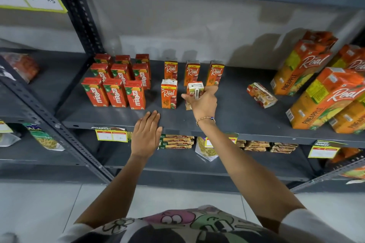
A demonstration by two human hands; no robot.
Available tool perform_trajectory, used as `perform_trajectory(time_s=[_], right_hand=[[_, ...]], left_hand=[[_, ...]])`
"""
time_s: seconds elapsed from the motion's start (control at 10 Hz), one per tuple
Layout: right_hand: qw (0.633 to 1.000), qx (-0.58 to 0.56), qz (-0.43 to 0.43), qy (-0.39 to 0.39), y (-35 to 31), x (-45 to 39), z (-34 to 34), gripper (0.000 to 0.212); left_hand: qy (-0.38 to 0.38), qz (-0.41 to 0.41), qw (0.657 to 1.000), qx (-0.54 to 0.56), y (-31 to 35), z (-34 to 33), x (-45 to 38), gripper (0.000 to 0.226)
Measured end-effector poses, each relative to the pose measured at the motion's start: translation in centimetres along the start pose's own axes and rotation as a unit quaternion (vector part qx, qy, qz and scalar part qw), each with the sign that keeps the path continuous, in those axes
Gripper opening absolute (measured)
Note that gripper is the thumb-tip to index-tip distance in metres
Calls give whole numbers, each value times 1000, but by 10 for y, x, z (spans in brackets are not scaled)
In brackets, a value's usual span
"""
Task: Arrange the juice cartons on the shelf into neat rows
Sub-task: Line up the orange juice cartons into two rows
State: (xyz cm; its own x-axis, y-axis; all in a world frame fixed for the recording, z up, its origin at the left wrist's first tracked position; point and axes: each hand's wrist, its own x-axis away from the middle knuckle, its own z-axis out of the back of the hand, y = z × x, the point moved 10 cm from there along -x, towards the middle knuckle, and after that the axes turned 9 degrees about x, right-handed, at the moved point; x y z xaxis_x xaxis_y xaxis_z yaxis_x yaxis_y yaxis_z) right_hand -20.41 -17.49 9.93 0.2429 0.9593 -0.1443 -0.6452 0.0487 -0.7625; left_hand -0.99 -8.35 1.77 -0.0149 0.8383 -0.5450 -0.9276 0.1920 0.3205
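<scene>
Juice cartons: small orange Real carton (194, 92) held in the right hand, standing on the grey shelf (233, 112) at about the centre of the frame.
Right grip: right hand (203, 102) clasps that carton from the front and side, thumb at 9 o'clock of it, fingers wrapped round its right face; a beaded bracelet (205, 119) sits on the wrist.
Left grip: left hand (147, 136) released, flat, fingers together, fingertips resting on the shelf's front edge at 7 o'clock of the held carton, holding nothing.
Nearest neighbour: a second front Real carton (169, 94) stands upright just beside the held one, at its 9 o'clock.
Back row: three Real cartons (192, 72) upright behind, at 12 o'clock, spaced apart.
Maaza block: nine red Maaza cartons (116, 82) in three rows of three, upright and close-packed, at 9 o'clock.
Stray carton: one small carton (261, 95) lying on its side at 3 o'clock, apart from the rest.
Large cartons: tall Real pineapple cartons (320, 88) at 3 o'clock, far right; they appear tilted.
Shelf below: packets of snacks (176, 141) stacked flat at 6 o'clock; price labels (111, 135) clipped on the shelf's front edge.
</scene>
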Motion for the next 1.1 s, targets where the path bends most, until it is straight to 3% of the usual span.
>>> perform_trajectory(time_s=[0.2,0.4,0.5,0.6,0.7,0.9,1.1], right_hand=[[999,31,20,-2,-7,-5,-1,77],[992,85,62,-67,-18,-9,-1,77],[943,208,200,-168,-49,-14,0,76],[870,303,313,-231,-70,-6,-5,73],[824,360,345,-269,-76,3,-10,67],[835,353,330,-263,-74,-1,-10,72],[832,357,320,-280,-75,-12,-15,56]], left_hand=[[19,-13,1000,-3,-1,1,2,47],[5,-13,1000,-3,-2,1,1,51],[-7,-9,1000,-3,-2,0,2,54],[-11,-4,1000,1,-3,0,2,56],[-16,-2,1000,5,-2,1,1,57],[-27,2,1000,8,-3,2,2,58],[-40,5,999,6,-3,0,2,59]])
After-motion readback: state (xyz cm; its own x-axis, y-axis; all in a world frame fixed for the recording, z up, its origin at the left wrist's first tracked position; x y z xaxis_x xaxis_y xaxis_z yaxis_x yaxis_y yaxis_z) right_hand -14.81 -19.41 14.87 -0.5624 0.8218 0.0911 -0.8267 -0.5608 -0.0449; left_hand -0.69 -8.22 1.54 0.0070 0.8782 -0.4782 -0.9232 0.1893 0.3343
